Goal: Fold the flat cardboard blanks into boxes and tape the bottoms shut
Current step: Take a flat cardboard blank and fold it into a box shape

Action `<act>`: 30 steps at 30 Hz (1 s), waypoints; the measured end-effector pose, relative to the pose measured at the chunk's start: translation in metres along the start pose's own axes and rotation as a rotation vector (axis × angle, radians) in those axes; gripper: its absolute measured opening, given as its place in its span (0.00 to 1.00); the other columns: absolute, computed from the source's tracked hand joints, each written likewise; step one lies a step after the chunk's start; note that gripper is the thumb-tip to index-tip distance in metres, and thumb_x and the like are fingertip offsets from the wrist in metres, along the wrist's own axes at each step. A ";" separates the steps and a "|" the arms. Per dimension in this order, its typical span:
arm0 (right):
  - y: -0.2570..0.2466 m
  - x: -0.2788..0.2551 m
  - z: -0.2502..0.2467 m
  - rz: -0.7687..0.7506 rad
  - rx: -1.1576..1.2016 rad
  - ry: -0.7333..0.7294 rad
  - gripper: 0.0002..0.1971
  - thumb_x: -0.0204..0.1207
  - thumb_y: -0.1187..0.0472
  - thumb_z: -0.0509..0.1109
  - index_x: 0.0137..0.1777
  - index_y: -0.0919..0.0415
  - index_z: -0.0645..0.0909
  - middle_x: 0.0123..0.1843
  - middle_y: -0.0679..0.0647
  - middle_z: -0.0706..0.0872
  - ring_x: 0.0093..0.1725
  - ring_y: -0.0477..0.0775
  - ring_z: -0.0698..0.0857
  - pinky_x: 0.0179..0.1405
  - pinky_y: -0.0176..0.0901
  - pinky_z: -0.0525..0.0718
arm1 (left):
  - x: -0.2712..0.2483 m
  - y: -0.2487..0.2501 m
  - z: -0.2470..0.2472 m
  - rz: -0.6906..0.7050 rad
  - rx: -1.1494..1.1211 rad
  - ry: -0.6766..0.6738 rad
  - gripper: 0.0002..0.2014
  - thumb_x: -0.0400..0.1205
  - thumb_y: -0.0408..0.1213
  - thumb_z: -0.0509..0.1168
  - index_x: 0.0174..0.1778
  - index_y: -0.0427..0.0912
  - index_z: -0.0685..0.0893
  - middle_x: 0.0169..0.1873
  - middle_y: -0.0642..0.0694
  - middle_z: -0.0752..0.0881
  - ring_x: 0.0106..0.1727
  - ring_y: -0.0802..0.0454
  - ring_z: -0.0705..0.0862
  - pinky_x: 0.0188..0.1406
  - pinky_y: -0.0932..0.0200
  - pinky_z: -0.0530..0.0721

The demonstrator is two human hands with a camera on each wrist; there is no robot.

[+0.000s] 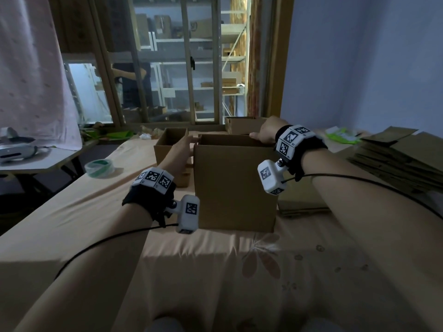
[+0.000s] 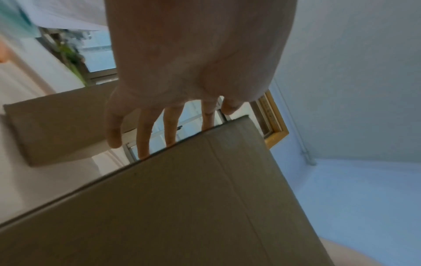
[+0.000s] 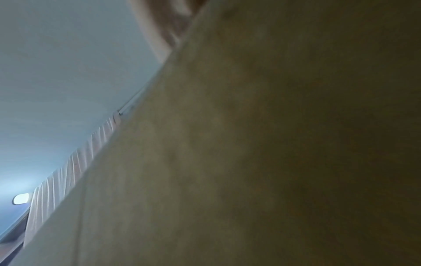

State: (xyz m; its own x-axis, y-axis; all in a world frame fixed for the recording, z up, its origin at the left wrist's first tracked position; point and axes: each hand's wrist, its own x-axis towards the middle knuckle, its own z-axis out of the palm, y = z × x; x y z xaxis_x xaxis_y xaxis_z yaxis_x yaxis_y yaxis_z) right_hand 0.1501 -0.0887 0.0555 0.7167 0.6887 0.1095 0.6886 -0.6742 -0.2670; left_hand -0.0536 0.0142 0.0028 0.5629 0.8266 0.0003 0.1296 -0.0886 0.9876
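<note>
A brown cardboard box (image 1: 235, 185) stands upright with its top open on the peach bedsheet. My left hand (image 1: 187, 146) lies flat against the box's upper left side. In the left wrist view its straight fingers (image 2: 143, 140) reach the edge of the box (image 2: 182, 207). My right hand (image 1: 263, 134) grips the top rim at the far right corner, thumb on the rim, the other fingers hidden inside. The box wall (image 3: 250, 162) fills the right wrist view, with only a sliver of the right hand (image 3: 164, 27) showing at the top.
A second open box (image 1: 170, 144) stands just behind on the left, a third (image 1: 242, 124) at the back. A tape roll (image 1: 99, 167) lies to the left. Flat blanks (image 1: 402, 156) are stacked on the right, one more (image 1: 304, 202) beside the box. A side table (image 1: 48, 161) stands far left.
</note>
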 end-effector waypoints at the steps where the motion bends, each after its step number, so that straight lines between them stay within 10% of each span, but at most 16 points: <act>1: 0.001 0.002 0.001 -0.015 0.023 -0.010 0.29 0.80 0.40 0.66 0.63 0.68 0.81 0.61 0.62 0.85 0.59 0.60 0.84 0.49 0.48 0.80 | 0.001 -0.002 -0.002 -0.009 -0.013 -0.038 0.24 0.85 0.56 0.52 0.71 0.45 0.74 0.69 0.36 0.79 0.70 0.39 0.77 0.73 0.36 0.71; 13: 0.004 -0.029 -0.012 -0.303 0.096 -0.112 0.27 0.82 0.40 0.62 0.75 0.55 0.76 0.76 0.54 0.76 0.73 0.56 0.75 0.65 0.45 0.72 | 0.016 -0.009 0.005 0.088 -0.002 0.016 0.10 0.86 0.41 0.56 0.63 0.49 0.70 0.57 0.41 0.79 0.55 0.47 0.80 0.40 0.56 0.78; 16: -0.011 -0.045 -0.017 -0.409 0.153 0.099 0.24 0.82 0.41 0.62 0.71 0.56 0.78 0.69 0.54 0.81 0.67 0.55 0.79 0.66 0.50 0.76 | 0.019 -0.009 0.007 0.105 0.022 0.022 0.12 0.86 0.42 0.56 0.65 0.49 0.68 0.62 0.39 0.78 0.59 0.43 0.80 0.38 0.58 0.79; 24: -0.054 -0.073 0.010 -0.686 0.031 -0.117 0.15 0.74 0.59 0.77 0.61 0.59 0.86 0.55 0.54 0.88 0.54 0.53 0.85 0.57 0.52 0.86 | 0.017 -0.011 0.008 0.179 0.030 0.054 0.12 0.86 0.40 0.56 0.65 0.42 0.70 0.57 0.38 0.78 0.46 0.52 0.81 0.33 0.61 0.78; 30: -0.050 -0.070 0.015 -0.678 0.198 -0.127 0.05 0.69 0.64 0.80 0.45 0.59 0.90 0.45 0.55 0.90 0.48 0.53 0.87 0.48 0.49 0.86 | 0.013 -0.013 0.017 0.238 0.112 -0.098 0.17 0.80 0.36 0.68 0.63 0.40 0.74 0.57 0.38 0.82 0.56 0.45 0.83 0.45 0.60 0.82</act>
State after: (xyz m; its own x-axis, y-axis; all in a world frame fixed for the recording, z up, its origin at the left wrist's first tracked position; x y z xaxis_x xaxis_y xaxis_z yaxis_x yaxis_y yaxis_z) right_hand 0.0635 -0.0992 0.0470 0.1114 0.9727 0.2034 0.9361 -0.0340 -0.3500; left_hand -0.0340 0.0171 -0.0127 0.6635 0.7183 0.2094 0.0707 -0.3388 0.9382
